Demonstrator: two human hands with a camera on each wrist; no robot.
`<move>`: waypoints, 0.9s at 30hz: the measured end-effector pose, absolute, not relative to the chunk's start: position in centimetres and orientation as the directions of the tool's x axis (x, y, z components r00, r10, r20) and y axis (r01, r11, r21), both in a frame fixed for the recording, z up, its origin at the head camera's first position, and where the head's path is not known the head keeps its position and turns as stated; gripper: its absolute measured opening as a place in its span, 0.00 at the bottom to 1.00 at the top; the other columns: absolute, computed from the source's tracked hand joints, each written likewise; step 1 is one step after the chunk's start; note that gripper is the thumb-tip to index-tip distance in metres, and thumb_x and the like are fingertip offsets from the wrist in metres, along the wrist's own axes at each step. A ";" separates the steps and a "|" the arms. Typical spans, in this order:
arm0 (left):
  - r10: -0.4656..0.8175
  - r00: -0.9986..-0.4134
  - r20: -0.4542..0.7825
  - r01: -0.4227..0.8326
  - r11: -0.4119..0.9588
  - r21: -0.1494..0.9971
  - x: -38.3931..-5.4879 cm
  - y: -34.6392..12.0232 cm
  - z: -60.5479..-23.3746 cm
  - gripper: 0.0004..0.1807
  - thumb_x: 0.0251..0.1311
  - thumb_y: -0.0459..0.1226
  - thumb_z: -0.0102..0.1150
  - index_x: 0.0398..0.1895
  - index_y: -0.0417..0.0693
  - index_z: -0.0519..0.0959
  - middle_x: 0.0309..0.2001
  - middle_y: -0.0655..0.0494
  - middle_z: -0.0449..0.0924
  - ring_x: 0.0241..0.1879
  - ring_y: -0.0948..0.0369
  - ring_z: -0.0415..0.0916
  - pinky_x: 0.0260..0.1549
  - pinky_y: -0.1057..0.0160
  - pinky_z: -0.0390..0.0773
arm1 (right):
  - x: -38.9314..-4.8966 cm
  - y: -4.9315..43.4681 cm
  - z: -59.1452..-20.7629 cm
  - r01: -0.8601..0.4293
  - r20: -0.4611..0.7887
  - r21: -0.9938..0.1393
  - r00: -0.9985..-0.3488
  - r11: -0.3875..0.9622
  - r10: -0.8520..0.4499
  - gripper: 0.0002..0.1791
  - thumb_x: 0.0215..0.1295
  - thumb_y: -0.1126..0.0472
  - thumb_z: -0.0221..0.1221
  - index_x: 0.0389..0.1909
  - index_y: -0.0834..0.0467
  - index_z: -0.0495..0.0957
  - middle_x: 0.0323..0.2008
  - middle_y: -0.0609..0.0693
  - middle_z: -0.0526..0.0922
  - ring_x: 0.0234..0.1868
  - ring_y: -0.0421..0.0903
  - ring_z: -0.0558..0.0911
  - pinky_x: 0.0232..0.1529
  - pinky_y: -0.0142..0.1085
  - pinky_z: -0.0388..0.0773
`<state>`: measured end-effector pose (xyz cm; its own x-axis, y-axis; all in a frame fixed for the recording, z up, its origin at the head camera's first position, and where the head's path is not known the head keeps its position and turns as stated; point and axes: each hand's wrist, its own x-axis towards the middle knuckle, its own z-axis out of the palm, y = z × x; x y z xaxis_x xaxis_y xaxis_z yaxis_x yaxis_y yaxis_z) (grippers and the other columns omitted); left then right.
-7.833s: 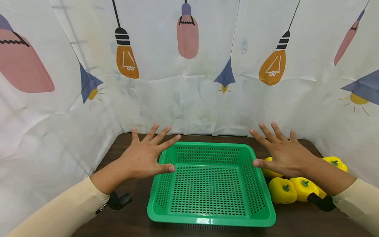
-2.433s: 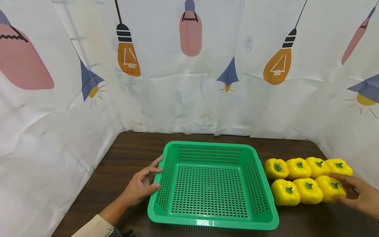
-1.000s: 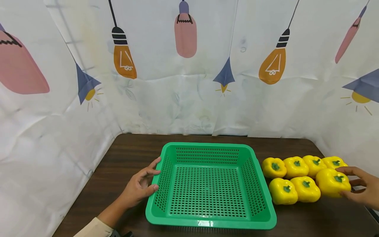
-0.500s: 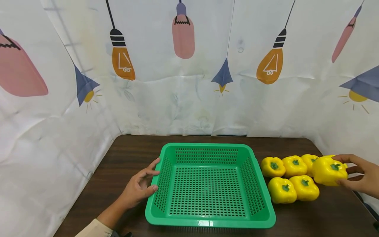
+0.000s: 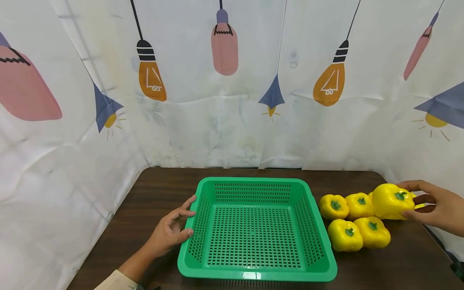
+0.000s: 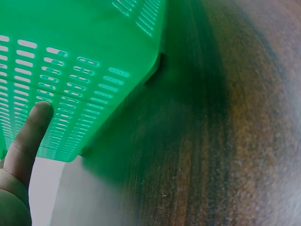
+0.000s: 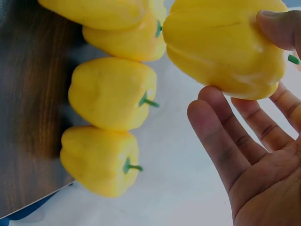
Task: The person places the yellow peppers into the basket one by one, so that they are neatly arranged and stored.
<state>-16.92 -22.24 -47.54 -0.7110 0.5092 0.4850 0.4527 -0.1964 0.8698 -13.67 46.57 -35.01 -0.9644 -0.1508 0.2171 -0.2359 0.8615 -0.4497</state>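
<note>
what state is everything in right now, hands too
basket: upright on the table, empty
held pepper: off the table
two front peppers: on the table, side by side
back peppers: on the table, some partly hidden
left-hand grip: relaxed, at the basket's left side
right-hand grip: holding the lifted pepper
cloth: hanging, creased

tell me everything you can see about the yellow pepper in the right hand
The held yellow pepper is blocky and lobed, with smooth, glossy skin, perhaps plastic, and a short green stem. The right wrist view shows a fine dark mark on its side. The right hand has it in a pinching grip, raised above the table, stem end toward the hand. In the head view it partly hides the back row of peppers; whether it touches them is unclear.
</note>
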 end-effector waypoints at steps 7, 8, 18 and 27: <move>0.510 -0.710 0.486 0.449 -0.204 0.870 -16.8 -22.1 -47.6 0.21 0.64 0.17 0.53 0.59 0.21 0.66 0.80 0.32 0.43 0.80 0.60 0.43 0.72 0.67 0.55 | -14.2 44.9 -33.5 -0.217 0.124 -0.435 -0.976 0.874 -0.181 0.40 0.59 0.60 0.75 0.68 0.65 0.65 0.58 0.68 0.70 0.35 0.27 0.77 0.29 0.32 0.83; 0.510 -0.710 0.486 0.448 -0.205 0.870 -16.7 -22.1 -47.6 0.21 0.64 0.17 0.53 0.59 0.21 0.66 0.80 0.32 0.43 0.80 0.60 0.43 0.72 0.67 0.55 | -14.3 44.7 -33.3 -0.214 0.114 -0.428 -0.977 0.878 -0.183 0.41 0.60 0.58 0.75 0.69 0.64 0.65 0.59 0.68 0.70 0.36 0.27 0.77 0.29 0.32 0.82; 0.518 -0.705 0.484 0.443 -0.211 0.871 -16.8 -22.2 -47.6 0.21 0.64 0.17 0.51 0.60 0.20 0.64 0.80 0.30 0.41 0.80 0.59 0.42 0.72 0.67 0.54 | -14.8 42.5 -31.6 -0.210 0.057 -0.410 -0.977 0.887 -0.204 0.39 0.62 0.51 0.73 0.69 0.57 0.67 0.57 0.68 0.77 0.39 0.34 0.83 0.28 0.35 0.83; 0.517 -0.705 0.486 0.444 -0.213 0.871 -16.9 -22.2 -47.6 0.21 0.64 0.17 0.52 0.60 0.19 0.64 0.79 0.30 0.41 0.80 0.59 0.41 0.72 0.67 0.54 | -15.4 41.1 -31.3 -0.318 0.154 -0.396 -0.948 0.861 -0.279 0.36 0.59 0.54 0.75 0.65 0.55 0.71 0.55 0.62 0.80 0.38 0.32 0.83 0.31 0.33 0.82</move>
<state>-16.87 -22.21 -47.58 -0.7048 0.5172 0.4856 0.4439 -0.2125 0.8705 -15.39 41.11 -31.29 -0.9478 -0.2792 0.1540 -0.3181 0.8615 -0.3959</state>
